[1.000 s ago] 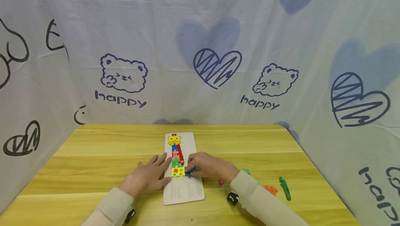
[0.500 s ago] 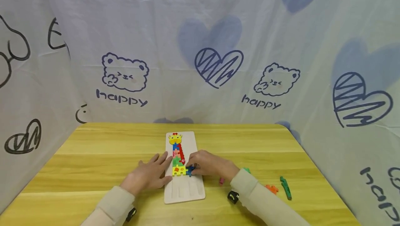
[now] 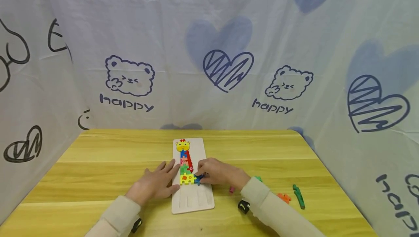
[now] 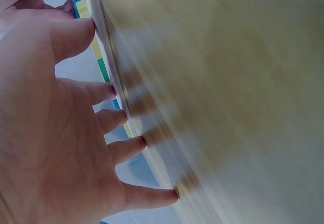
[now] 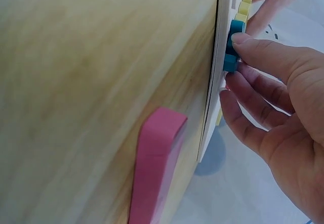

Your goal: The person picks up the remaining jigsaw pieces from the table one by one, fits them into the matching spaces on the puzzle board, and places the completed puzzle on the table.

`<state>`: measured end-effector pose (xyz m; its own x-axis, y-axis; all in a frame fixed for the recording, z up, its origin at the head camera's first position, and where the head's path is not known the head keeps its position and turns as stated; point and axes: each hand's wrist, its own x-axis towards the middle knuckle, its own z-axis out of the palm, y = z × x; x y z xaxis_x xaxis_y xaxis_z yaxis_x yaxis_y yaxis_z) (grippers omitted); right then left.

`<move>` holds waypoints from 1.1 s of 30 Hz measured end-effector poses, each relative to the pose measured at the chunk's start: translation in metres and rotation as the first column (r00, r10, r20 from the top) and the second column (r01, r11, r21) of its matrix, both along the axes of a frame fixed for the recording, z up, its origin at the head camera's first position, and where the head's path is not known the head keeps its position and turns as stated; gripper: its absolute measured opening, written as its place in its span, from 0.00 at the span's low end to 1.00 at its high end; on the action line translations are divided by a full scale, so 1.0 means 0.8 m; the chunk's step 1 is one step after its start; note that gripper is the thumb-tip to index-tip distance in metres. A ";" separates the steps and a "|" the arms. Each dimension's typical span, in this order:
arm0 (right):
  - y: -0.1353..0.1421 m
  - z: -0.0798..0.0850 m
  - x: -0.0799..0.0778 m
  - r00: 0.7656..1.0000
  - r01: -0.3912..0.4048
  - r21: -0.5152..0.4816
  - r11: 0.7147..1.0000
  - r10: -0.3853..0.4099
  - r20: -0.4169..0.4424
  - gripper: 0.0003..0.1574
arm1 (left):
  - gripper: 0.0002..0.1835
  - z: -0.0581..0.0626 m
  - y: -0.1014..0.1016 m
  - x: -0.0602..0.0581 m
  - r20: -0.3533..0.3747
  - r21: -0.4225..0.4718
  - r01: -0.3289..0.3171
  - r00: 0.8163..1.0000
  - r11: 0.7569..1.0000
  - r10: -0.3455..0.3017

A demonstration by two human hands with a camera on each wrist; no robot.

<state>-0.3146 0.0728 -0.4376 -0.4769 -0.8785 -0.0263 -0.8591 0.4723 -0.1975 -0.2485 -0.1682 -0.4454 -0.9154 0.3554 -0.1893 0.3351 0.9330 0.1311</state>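
The left hand [image 3: 155,184] lies splayed against a pale rectangular board [image 3: 192,208], gripping nothing. Beside the board's flat yellow puzzle piece [image 3: 187,179], the right hand [image 3: 214,172] pinches a blue jigsaw-edged piece [image 3: 198,180] (partly hidden; whether it lies flat is unclear). A beige sleeve [image 3: 262,198] partly covers a green piece [image 3: 258,178].

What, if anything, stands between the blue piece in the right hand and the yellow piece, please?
Nothing visible: the right hand pinches the blue piece directly beside the yellow piece. The left hand is at the board's left edge, outside that gap.
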 end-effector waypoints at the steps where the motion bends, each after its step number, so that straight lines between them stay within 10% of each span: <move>1: 0.000 -0.001 -0.001 1.000 -0.001 0.000 1.000 0.001 0.001 0.19 | 0.39 0.000 0.000 0.000 0.000 0.001 0.000 1.000 1.000 0.000; 33: -0.002 -0.001 0.002 0.999 0.041 0.014 0.999 -0.041 0.016 0.19 | 0.38 -0.001 0.000 -0.002 -0.006 -0.001 -0.003 1.000 1.000 0.003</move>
